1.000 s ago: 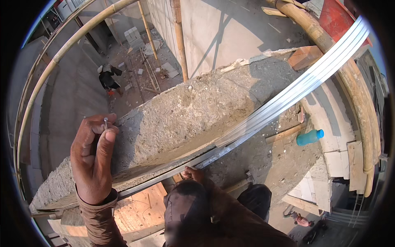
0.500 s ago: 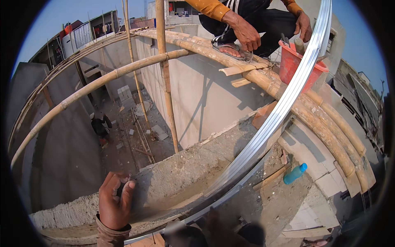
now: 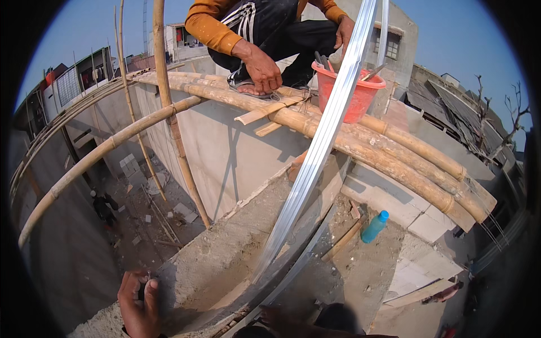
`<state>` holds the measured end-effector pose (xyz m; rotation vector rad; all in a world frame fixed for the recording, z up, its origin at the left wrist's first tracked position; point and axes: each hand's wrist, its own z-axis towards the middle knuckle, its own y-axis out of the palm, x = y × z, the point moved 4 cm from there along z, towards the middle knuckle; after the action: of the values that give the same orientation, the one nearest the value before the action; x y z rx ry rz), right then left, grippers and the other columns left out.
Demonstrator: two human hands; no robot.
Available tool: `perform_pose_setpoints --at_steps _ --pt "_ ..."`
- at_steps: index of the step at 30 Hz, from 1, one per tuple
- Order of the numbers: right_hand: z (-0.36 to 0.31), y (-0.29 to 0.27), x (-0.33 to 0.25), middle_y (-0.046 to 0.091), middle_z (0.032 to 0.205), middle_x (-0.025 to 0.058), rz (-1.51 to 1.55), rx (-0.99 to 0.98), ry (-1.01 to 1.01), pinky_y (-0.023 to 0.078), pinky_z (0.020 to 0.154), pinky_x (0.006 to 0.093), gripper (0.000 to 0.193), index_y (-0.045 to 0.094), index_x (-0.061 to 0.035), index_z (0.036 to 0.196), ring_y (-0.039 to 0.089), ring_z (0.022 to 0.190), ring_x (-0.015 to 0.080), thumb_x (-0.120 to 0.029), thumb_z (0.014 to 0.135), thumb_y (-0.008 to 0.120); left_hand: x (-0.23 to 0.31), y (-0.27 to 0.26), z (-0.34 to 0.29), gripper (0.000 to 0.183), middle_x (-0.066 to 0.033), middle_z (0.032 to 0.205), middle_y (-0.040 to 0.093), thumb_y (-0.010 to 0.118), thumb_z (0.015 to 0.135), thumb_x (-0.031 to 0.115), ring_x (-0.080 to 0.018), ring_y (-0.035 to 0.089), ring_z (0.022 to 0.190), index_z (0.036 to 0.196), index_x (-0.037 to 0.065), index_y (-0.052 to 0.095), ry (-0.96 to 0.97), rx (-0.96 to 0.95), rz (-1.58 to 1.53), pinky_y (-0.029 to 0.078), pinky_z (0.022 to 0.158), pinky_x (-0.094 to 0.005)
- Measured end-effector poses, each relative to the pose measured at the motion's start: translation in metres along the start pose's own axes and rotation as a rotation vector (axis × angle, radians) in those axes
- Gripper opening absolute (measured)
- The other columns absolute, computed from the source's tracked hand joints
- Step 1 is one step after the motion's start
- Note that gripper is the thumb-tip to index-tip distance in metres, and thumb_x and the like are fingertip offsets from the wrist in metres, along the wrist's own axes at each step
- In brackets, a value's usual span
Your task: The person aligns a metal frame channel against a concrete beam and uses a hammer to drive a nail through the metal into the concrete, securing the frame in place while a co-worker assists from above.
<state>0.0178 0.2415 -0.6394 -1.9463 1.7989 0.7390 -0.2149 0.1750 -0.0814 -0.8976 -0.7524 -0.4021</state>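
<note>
My left hand (image 3: 140, 304) is at the lower left, just over the rough top of the concrete wall (image 3: 217, 248). Its fingers are curled toward the thumb around something small and dark that I cannot make out. A dim brownish shape at the lower edge seems to be my right hand (image 3: 275, 316), deep in shadow, and its fingers cannot be told apart. Close to it, a long shiny metal channel (image 3: 321, 141) rises from the wall top past the upper edge of the picture. A thinner metal strip (image 3: 298, 267) runs along the wall's right side.
Across the wall corner lie thick bamboo poles (image 3: 360, 141), where a person in orange sleeves (image 3: 262, 67) squats beside a red bucket (image 3: 352, 93) of tools. A blue bottle (image 3: 374, 227) stands on the ledge at right. Deep below on the left, another person (image 3: 104, 208) is among rubble.
The whole view has swung to the right, so the bamboo, bucket and bottle sit further left. My left hand is lower in the picture, still curled. The squatting person's hand is closer to their foot.
</note>
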Motion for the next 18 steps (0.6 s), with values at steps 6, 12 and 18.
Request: perform_pose_setpoints --at_steps 6,12,18 --pt "0.0 0.003 0.005 0.066 0.095 0.0162 0.026 0.036 -0.013 0.054 0.074 0.0391 0.05 0.063 0.0031 0.11 0.065 0.085 0.03 -0.044 0.092 0.064 -0.002 0.001 0.0 0.019 -0.0068 0.084 0.057 0.059 0.097 0.015 -0.0131 0.051 0.08 0.092 -0.003 0.057 0.082 0.019 0.043 0.042 0.075 -0.0277" --pt "-0.001 -0.021 -0.02 0.067 0.098 0.0178 0.036 0.245 -0.086 0.054 0.075 0.0397 0.052 0.063 0.0035 0.111 0.066 0.088 0.0317 -0.044 0.091 0.064 -0.008 -0.002 0.001 0.019 -0.0123 0.084 0.058 0.06 0.095 0.014 -0.0215 0.055 0.077 0.09 -0.005 0.058 0.021 0.022 0.0 0.044 0.072 -0.031" --pt "-0.017 -0.085 -0.068 0.068 0.101 0.0193 0.004 0.687 -0.139 0.055 0.077 0.0403 0.053 0.063 0.0039 0.111 0.067 0.091 0.0334 -0.045 0.091 0.065 -0.008 -0.006 0.001 0.018 -0.0158 0.085 0.06 0.061 0.093 0.012 -0.027 0.059 0.076 0.09 -0.006 0.058 0.073 0.059 0.031 0.045 0.071 -0.0341"
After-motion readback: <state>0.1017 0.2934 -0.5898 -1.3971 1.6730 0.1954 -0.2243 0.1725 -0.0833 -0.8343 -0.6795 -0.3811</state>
